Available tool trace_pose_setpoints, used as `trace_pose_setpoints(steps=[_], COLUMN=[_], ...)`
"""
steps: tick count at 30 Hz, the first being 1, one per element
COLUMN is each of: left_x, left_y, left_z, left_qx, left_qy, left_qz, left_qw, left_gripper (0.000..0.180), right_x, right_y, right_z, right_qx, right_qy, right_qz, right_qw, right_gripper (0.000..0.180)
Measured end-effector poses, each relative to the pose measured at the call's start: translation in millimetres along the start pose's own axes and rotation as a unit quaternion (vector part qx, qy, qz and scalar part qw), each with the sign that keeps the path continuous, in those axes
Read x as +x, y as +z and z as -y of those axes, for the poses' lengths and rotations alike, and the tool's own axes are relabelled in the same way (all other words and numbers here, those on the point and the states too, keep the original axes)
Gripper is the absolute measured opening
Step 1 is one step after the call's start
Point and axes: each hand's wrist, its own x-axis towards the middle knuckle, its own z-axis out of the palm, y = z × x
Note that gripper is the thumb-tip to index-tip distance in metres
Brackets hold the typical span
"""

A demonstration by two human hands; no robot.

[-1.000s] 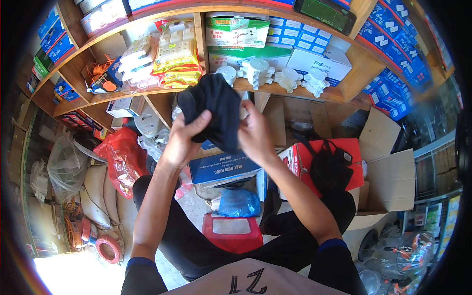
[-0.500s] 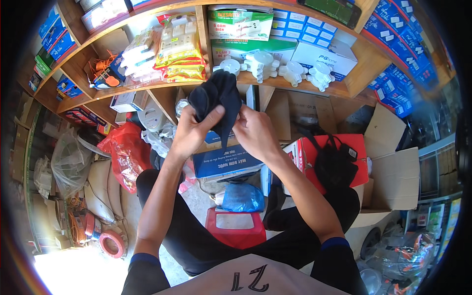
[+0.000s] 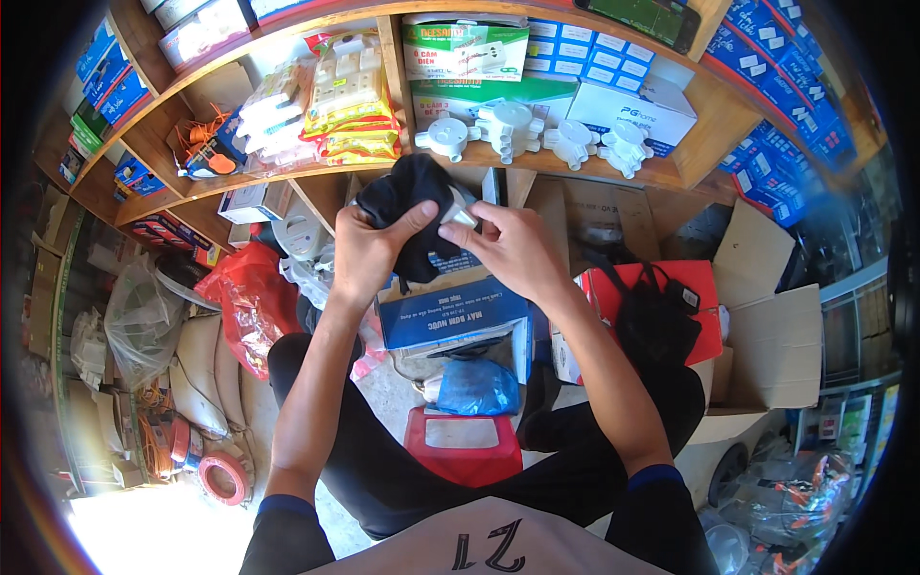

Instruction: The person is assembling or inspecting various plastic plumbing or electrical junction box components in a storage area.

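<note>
A bunched piece of black cloth [image 3: 410,187] is held up in front of the shelf. My left hand [image 3: 369,251] is closed on it, the thumb pressed over its front. On the cloth's right side a small whitish, shiny piece [image 3: 461,209], which may be a tag, sticks out. My right hand [image 3: 513,251] pinches this piece between thumb and fingers. How it joins the cloth is hidden. Below the hands lies a blue printed carton [image 3: 450,316].
White round junction boxes [image 3: 513,129] line the wooden shelf ahead. At right, a black strapped item [image 3: 656,321] rests on a red box [image 3: 704,331] beside an open cardboard box [image 3: 767,355]. A red plastic bag [image 3: 251,302] sits at left; a red case [image 3: 465,467] lies between my legs.
The cloth has turned and come slightly down and left. The whitish piece now shows at its side, with my right hand pinching it, where before only black cloth was visible.
</note>
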Motion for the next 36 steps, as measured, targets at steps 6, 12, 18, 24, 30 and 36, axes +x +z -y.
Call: trace_pose_setpoints(steps=[6, 12, 18, 24, 30, 36], left_x=[14, 2, 3, 0, 2, 14], left_y=[-40, -14, 3, 13, 2, -25], left_z=[-5, 2, 15, 22, 4, 7], left_qx=[-0.209, -0.09, 0.166, 0.221, 0.081, -0.005], left_qy=[0.0, 0.07, 0.093, 0.168, 0.199, 0.122], left_qz=[-0.106, 0.019, 0.02, -0.042, -0.2, -0.27], left_qw=[0.972, 0.993, 0.982, 0.96, 0.956, 0.955], left_gripper=[0.039, 0.056, 0.047, 0.033, 0.012, 0.034], right_x=[4, 0, -4, -7, -8, -8], right_y=[-12, -4, -7, -7, -29, -20], right_z=[-27, -14, 0, 10, 22, -7], right_qx=[-0.035, 0.086, -0.067, -0.054, 0.098, 0.016], right_qy=[-0.032, -0.054, -0.127, -0.202, -0.066, -0.046], right_qz=[-0.009, 0.094, 0.014, -0.015, 0.108, 0.141], right_qw=[0.999, 0.99, 0.99, 0.978, 0.987, 0.989], right_gripper=[0.034, 0.026, 0.021, 0.023, 0.022, 0.022])
